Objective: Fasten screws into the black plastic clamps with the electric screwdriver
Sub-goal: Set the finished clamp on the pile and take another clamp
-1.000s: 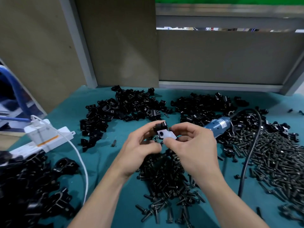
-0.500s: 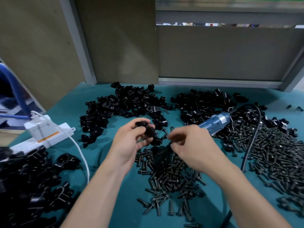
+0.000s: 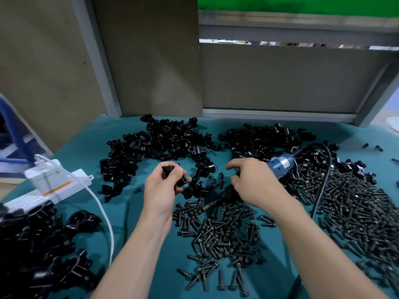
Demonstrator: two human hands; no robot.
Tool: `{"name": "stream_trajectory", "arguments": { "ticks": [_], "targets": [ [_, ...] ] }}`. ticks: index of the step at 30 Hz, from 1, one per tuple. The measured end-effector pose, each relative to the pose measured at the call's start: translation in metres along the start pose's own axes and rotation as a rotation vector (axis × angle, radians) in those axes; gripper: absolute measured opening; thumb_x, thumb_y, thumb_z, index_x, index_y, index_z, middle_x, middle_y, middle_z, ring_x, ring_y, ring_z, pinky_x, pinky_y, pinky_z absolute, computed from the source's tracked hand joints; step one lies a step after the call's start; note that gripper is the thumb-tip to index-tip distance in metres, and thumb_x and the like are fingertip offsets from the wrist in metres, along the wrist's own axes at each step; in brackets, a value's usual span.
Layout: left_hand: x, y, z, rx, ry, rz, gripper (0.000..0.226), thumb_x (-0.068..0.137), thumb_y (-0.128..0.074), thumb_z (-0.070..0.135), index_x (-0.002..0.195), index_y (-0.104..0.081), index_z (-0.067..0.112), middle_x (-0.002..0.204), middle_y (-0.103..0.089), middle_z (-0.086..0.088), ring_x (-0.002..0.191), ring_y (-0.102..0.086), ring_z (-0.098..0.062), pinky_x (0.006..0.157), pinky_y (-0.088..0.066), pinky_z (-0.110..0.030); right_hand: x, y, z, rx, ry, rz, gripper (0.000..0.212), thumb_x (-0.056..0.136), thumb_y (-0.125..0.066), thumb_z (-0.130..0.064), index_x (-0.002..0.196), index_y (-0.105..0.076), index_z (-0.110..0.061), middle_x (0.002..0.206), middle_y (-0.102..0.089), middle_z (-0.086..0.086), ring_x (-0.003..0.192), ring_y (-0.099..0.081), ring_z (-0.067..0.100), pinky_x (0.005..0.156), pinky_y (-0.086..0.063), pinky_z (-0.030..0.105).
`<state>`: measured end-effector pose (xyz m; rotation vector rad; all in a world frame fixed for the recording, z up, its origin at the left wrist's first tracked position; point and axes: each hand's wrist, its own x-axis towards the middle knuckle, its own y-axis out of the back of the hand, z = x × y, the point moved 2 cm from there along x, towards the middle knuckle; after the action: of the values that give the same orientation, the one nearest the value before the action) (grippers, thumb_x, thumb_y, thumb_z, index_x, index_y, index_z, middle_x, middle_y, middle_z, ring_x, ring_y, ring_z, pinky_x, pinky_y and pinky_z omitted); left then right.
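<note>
My left hand (image 3: pixel 163 188) pinches a small black plastic clamp (image 3: pixel 172 172) between thumb and fingers, just above the teal table. My right hand (image 3: pixel 253 183) lies curled over the electric screwdriver, gripping its black front part (image 3: pixel 224 194). The tool's blue body (image 3: pixel 281 164) sticks out behind the hand and its bit points down-left into the screws. A loose pile of black screws (image 3: pixel 216 236) lies in front of both hands. The two hands are apart, with a few loose clamps and screws between them.
Heaps of black clamps (image 3: pixel 162 143) lie at the back left and back centre (image 3: pixel 259 139). A wide spread of screws (image 3: pixel 356 203) covers the right side, crossed by the tool's black cord (image 3: pixel 323 180). Larger black parts (image 3: pixel 32 244), a white power strip (image 3: pixel 54 184) and its cable sit left.
The hands, joined at chest height a second ago, have parted and dropped. My left hand carried the clamp left; my right hand went down onto the screwdriver. The white piece is gone from view.
</note>
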<state>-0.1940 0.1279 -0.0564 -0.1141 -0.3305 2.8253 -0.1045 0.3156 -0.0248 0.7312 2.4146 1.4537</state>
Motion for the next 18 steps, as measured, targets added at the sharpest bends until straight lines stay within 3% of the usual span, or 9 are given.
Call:
{"name": "stream_trajectory", "arguments": {
  "ticks": [2,6,11,12,15,18],
  "targets": [
    [0.003,0.001,0.000,-0.002,-0.023,0.045,0.018,0.103,-0.059,0.006,0.089,-0.064,0.017,0.076,-0.070,0.007,0.071,-0.069,-0.010,0.065,-0.045,-0.026,0.013,-0.009,-0.016,-0.009,0.045,-0.071,0.025,0.101,-0.061,-0.017,0.118,-0.073,-0.031,0.111,-0.073,0.001,0.067,-0.062,0.013,0.061,-0.050,0.025],
    [0.009,0.005,0.000,-0.002,-0.025,0.115,0.018,0.101,-0.059,0.004,0.088,-0.063,0.016,0.074,-0.068,0.006,0.066,-0.067,-0.010,0.064,-0.044,-0.027,0.029,-0.027,-0.045,-0.062,0.104,-0.208,0.015,0.093,-0.068,-0.020,0.092,-0.077,-0.032,0.097,-0.073,-0.005,0.085,-0.069,0.019,0.080,-0.060,0.035],
    [0.012,0.011,-0.001,0.001,-0.010,0.133,0.017,0.101,-0.061,0.005,0.087,-0.065,0.016,0.073,-0.069,0.007,0.066,-0.069,-0.008,0.063,-0.045,-0.027,0.049,-0.019,-0.037,-0.319,-0.099,-0.023,0.005,0.087,-0.065,-0.014,0.084,-0.068,-0.016,0.075,-0.065,0.000,0.066,-0.060,0.018,0.066,-0.049,0.033],
    [0.012,0.012,-0.002,0.004,-0.006,0.134,0.018,0.100,-0.061,0.006,0.087,-0.065,0.017,0.072,-0.069,0.007,0.066,-0.069,-0.008,0.063,-0.045,-0.027,0.054,-0.013,-0.031,-0.369,-0.140,0.007,0.004,0.086,-0.065,-0.014,0.090,-0.067,-0.014,0.079,-0.065,0.000,0.072,-0.062,0.020,0.071,-0.047,0.034],
    [0.014,0.013,-0.003,0.026,-0.009,0.123,0.017,0.100,-0.062,0.007,0.087,-0.066,0.018,0.073,-0.069,0.008,0.067,-0.069,-0.008,0.066,-0.045,-0.028,0.071,0.006,-0.011,-0.511,-0.226,-0.060,0.029,0.087,-0.060,-0.014,0.115,-0.059,-0.012,0.121,-0.061,0.012,0.110,-0.061,0.035,0.094,-0.046,0.044],
    [0.015,0.011,-0.004,0.080,-0.027,0.097,0.017,0.100,-0.063,0.008,0.086,-0.065,0.017,0.072,-0.067,0.008,0.068,-0.069,-0.010,0.068,-0.046,-0.030,0.081,0.010,-0.002,-0.536,-0.170,-0.203,0.004,0.091,-0.056,-0.007,0.095,-0.057,-0.007,0.133,-0.055,0.018,0.106,-0.061,0.035,0.088,-0.054,0.041]
  ]
}}
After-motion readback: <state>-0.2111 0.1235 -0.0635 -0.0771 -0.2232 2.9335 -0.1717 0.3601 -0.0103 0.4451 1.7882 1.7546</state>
